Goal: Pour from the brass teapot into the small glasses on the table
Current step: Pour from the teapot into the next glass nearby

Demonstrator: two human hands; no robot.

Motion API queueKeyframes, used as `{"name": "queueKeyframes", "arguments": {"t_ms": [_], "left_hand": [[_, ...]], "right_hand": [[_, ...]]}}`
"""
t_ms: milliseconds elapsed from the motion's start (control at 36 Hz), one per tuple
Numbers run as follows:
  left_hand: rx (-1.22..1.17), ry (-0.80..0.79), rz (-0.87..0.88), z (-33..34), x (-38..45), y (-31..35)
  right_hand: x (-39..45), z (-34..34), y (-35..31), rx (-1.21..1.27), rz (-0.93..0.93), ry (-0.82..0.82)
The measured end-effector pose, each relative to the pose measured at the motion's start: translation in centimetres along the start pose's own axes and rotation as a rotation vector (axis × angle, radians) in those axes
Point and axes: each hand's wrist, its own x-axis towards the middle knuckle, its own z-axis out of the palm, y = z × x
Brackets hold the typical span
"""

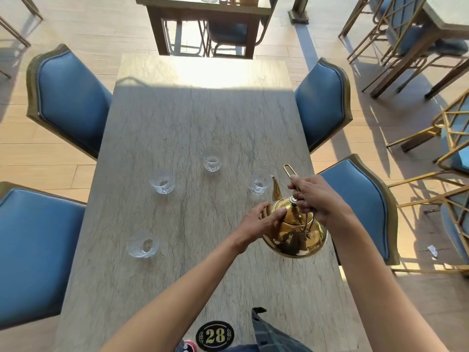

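The brass teapot (291, 237) is held above the right side of the stone-look table (193, 118), tilted forward. Its spout tip sits at the rim of the right glass (258, 182). My right hand (314, 199) grips the wire handle over the lid. My left hand (264, 219) rests flat against the pot's left shoulder beside the lid. Three more small cut glasses stand apart: one at the far centre (212, 158), one at the left (162, 181), one near left (143, 244). I cannot tell whether liquid is flowing.
Blue padded chairs flank the table: two on the left (68, 97) (33, 250), two on the right (322, 102) (360, 207). A round black "28" marker (214, 335) lies at the near edge. Another table (205, 11) and gold-framed chairs (406, 34) stand beyond.
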Motion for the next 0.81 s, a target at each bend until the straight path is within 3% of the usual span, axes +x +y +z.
{"name": "queueKeyframes", "arguments": {"t_ms": [806], "left_hand": [[0.059, 0.005, 0.028, -1.1, 0.0, 1.6]], "right_hand": [[0.3, 0.4, 0.7, 0.021, -0.06, 0.044]]}}
